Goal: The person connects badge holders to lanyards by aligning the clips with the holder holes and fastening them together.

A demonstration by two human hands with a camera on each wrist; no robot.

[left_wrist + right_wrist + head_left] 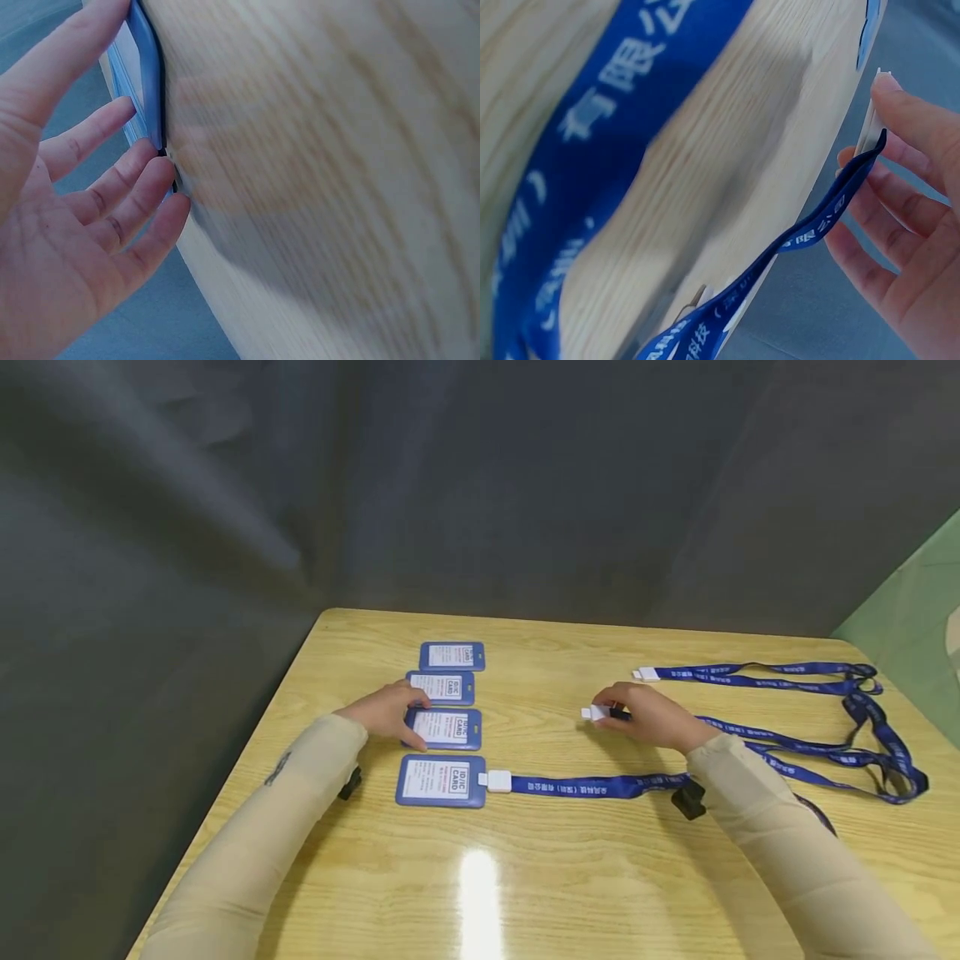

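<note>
Four blue ID card holders form a column on the table. My left hand [385,712] is at the left end of the third badge holder from the back [448,728], thumb at its near edge and index finger at its far edge. In the left wrist view, that holder's blue rim [152,75] shows beside the fingertips. My right hand [651,717] pinches the white clip [597,713] of a blue lanyard [810,232] between thumb and fingers, raised above the table. The nearest badge holder [442,781] is joined to another lanyard's white clip [499,781].
Two more badge holders, a farthest one [452,656] and a second one [442,687], lie behind. Another blue lanyard [750,677] lies at the back right. The wooden table [360,877] meets a dark curtain [525,485] behind.
</note>
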